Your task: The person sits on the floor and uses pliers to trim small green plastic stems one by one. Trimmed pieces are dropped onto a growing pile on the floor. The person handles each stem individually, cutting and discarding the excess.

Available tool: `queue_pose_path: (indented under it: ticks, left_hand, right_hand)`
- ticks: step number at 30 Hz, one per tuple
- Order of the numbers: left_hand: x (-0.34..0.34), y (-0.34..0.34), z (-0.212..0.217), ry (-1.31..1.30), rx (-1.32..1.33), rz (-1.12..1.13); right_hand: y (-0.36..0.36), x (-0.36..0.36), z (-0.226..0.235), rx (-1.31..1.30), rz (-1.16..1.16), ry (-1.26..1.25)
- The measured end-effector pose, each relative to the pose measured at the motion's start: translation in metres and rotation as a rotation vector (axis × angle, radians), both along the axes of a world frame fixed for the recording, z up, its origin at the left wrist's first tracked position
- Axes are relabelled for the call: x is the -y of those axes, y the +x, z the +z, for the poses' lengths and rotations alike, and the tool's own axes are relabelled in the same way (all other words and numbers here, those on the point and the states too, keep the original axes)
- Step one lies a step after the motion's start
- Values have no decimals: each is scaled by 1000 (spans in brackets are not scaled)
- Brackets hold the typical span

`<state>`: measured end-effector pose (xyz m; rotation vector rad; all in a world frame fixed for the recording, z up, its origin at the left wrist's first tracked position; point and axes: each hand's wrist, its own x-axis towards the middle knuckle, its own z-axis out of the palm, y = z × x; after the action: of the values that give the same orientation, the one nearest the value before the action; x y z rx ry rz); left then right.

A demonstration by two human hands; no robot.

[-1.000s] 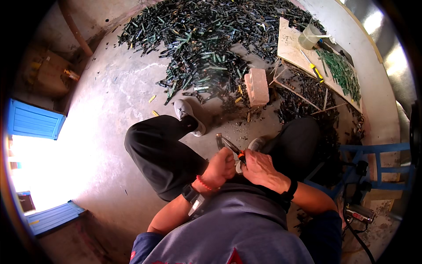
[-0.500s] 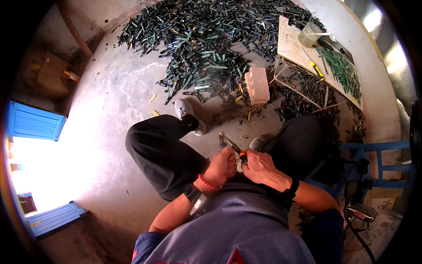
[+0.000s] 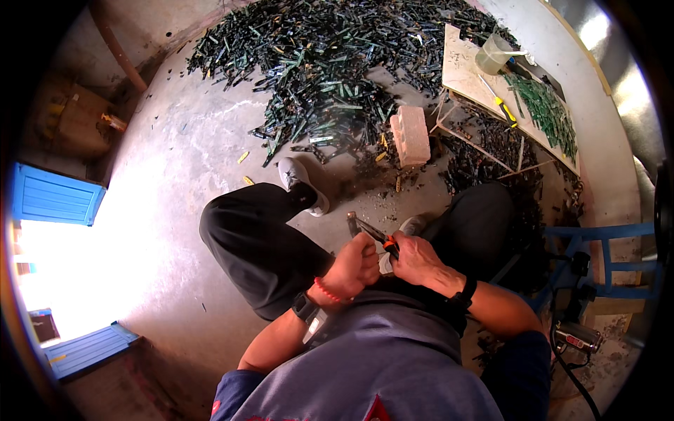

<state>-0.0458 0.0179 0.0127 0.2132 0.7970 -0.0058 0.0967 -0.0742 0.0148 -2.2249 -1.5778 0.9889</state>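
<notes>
My left hand (image 3: 356, 265), with red beads at its wrist, is closed in a fist around a small dark strip (image 3: 352, 223), whose brownish end sticks up above the thumb. Pliers (image 3: 388, 243) with black-and-orange handles are gripped in my right hand (image 3: 420, 262). Their dark metal jaws slant up and left to the strip; whether they bite on it is too small to tell. Both hands are close together over my lap, between my spread knees.
A large heap of dark and green strips (image 3: 330, 77) covers the floor ahead. Beside it stands a pinkish brick (image 3: 411, 137). At right, a low board (image 3: 460, 67) carries a plastic cup (image 3: 493, 55), a yellow-handled screwdriver (image 3: 505, 112) and green strips (image 3: 544, 112). A blue chair frame (image 3: 611, 231) is nearby.
My right hand and the pliers have shifted very slightly to the right. The strip's upper end has tilted a little leftward. The surroundings are the same.
</notes>
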Motion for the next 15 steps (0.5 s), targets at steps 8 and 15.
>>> queue_pose_path:
  ticks: [8, 15]
  left_hand:
    - [-6, -9, 10, -151, 62, -57]
    - [-2, -23, 12, -148, 143, -181]
  right_hand:
    - [26, -2, 2, 148, 123, 254]
    - [49, 3, 3, 145, 274, 266]
